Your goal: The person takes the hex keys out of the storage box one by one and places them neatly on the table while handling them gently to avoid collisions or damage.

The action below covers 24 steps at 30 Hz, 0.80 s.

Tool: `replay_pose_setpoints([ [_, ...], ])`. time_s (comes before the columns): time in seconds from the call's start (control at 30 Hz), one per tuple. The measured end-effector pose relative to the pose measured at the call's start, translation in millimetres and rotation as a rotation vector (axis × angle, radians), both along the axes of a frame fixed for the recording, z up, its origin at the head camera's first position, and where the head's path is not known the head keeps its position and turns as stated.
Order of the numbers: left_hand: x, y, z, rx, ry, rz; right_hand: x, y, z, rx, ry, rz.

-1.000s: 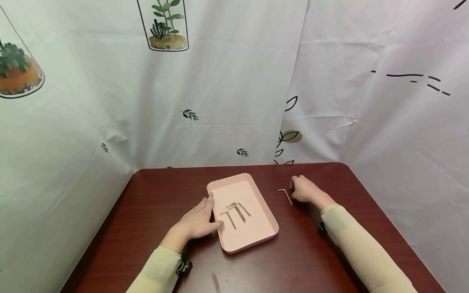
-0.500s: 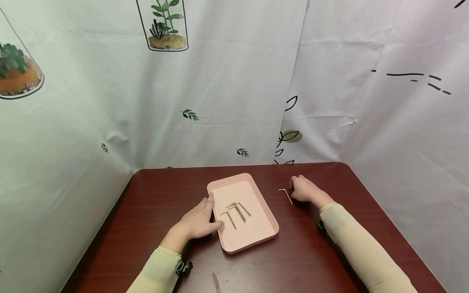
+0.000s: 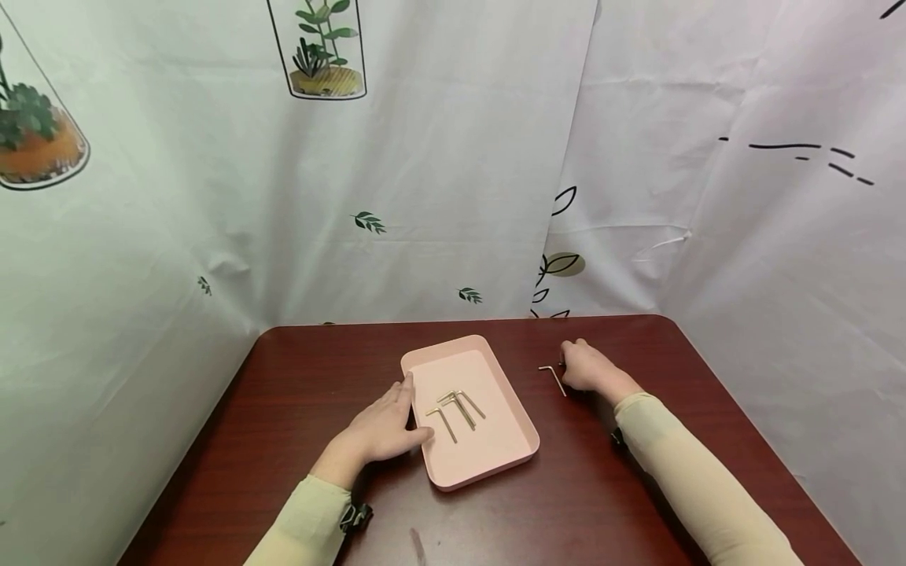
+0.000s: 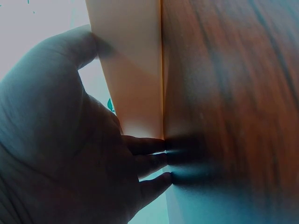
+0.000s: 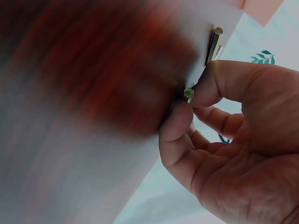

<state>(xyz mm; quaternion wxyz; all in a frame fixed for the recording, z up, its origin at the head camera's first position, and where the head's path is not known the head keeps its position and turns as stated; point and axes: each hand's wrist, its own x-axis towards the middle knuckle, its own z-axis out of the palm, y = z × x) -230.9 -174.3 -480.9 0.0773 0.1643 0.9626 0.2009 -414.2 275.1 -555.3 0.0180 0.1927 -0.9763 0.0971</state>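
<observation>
A pink tray (image 3: pixel 490 462) lies at a slant on the table with several brass-coloured Allen keys (image 3: pixel 446 425) in it. My left hand (image 3: pixel 378 428) rests along its left side, fingers extended outside the wall and thumb over the rim. In the left wrist view, fingertips touch the table beside the tray wall (image 4: pixel 135 88). Right of the tray, my right hand (image 3: pixel 591 368) pinches one Allen key (image 5: pixel 188 93) between thumb and index finger, low at the tabletop; most of that key is hidden. Another Allen key (image 3: pixel 555 381) lies on the table just left of this hand.
The dark red wooden table (image 3: pixel 318 369) ends at a rounded back edge. White printed cloth (image 3: pixel 453 157) hangs behind it and along both sides. A dark smear (image 3: pixel 418 544) marks the table near the front.
Almost nothing differs. The right forearm has shifted very slightly left, while both hands, the tray and the Allen keys keep their places.
</observation>
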Motion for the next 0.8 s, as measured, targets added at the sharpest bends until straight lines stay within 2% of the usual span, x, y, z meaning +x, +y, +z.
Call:
replay_pose_setpoints([
  [0.4,-1.1,-0.2,-0.8,-0.003,-0.001,-0.002,4.9,-4.8,5.2,-0.022,0.005,-0.006],
  [0.8,-1.4,-0.7,-2.0,-0.007,0.009,-0.016,1.3,-2.9,0.8,-0.008,-0.006,-0.014],
])
